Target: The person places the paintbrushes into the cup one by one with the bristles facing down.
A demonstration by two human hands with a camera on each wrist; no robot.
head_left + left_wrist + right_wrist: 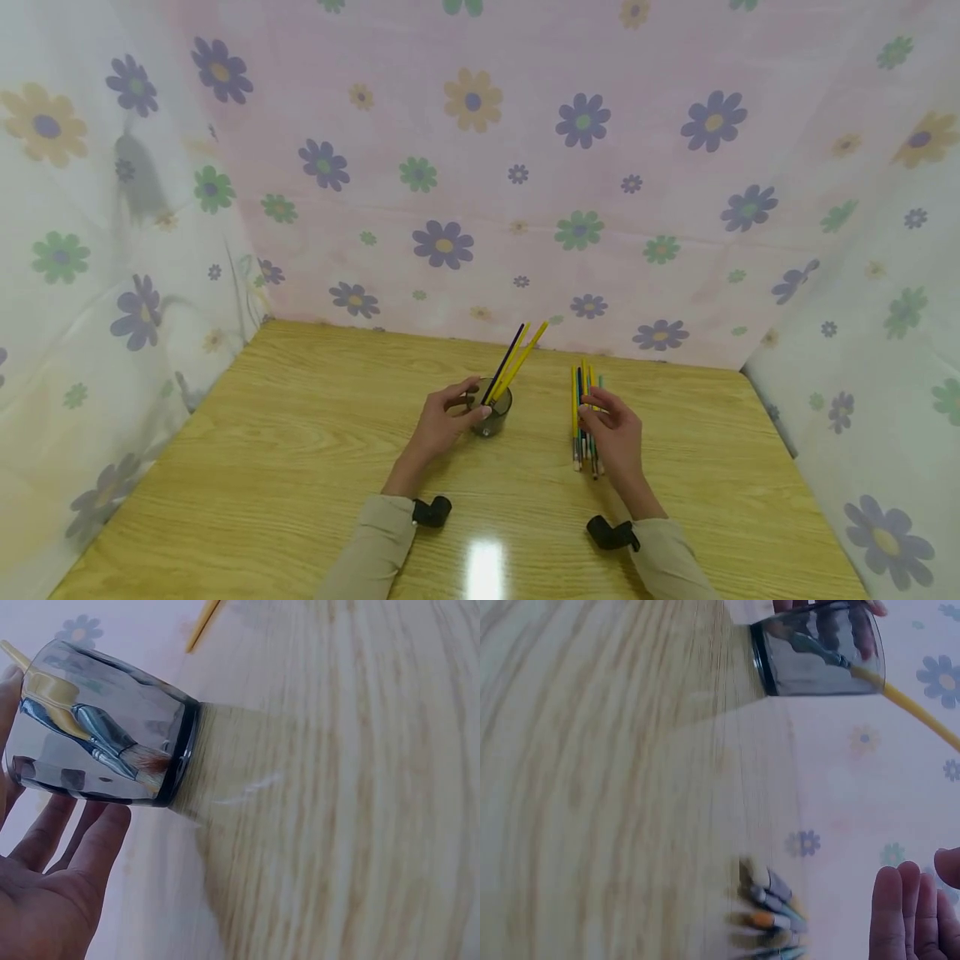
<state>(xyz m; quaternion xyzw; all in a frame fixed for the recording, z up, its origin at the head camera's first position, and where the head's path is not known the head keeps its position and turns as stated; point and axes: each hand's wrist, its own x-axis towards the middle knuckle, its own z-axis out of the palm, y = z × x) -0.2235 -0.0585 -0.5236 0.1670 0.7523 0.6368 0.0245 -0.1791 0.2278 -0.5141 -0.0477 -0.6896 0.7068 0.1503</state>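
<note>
My left hand (pixel 442 423) holds a smoky see-through glass (pixel 489 427) around its side, near the rim. The glass stands upright on the table. Inside it lean a few paintbrushes (pixel 529 350) with yellow and dark handles, bristles down, as the left wrist view shows through the wall (pixel 146 759). To the right, my right hand (pixel 618 435) hovers over a bundle of paintbrushes (pixel 576 417) lying on the table. Its fingers (pixel 889 907) look fairly straight, the thumb is apart, and nothing shows between them. The bundle's bristle ends (pixel 763 919) point toward me.
The wood-grain table (pixel 322 433) runs back to a pink flowered cloth (pixel 442 292). White flowered cloths hang at the left (pixel 97 317) and right (pixel 892 350). Black wrist mounts (pixel 432 512) sit by both sleeves.
</note>
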